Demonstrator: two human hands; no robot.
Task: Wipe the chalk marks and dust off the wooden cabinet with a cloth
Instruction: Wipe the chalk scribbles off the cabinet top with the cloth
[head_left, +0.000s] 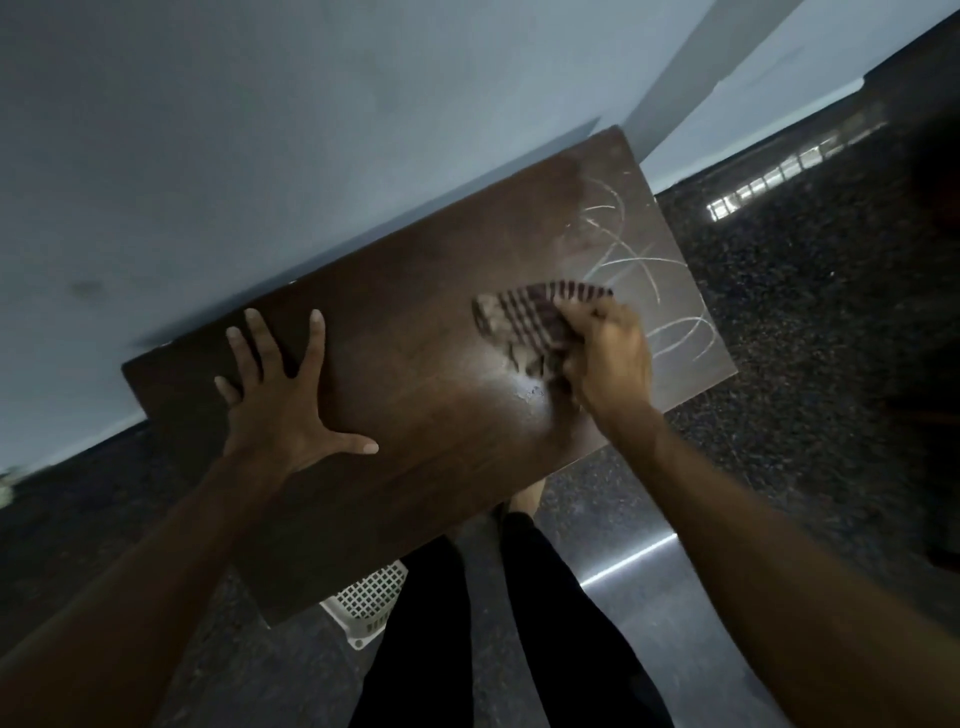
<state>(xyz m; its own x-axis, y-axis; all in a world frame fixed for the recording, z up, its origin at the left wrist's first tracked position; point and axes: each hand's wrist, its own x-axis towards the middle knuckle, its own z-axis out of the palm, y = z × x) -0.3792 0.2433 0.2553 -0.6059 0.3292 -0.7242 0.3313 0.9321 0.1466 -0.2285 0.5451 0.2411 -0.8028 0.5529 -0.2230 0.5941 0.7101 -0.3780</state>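
The dark wooden cabinet top lies below me, its long back edge against the wall. White curved chalk marks cover its right end. My right hand grips a checked cloth bunched on the wood just left of the marks; hand and cloth are blurred. A small pale dusty patch sits under that hand. My left hand rests flat on the left part of the top, fingers spread.
A pale blue wall runs behind the cabinet. Dark speckled floor surrounds it. A white latticed basket stands on the floor under the cabinet's front edge, beside my legs in dark trousers.
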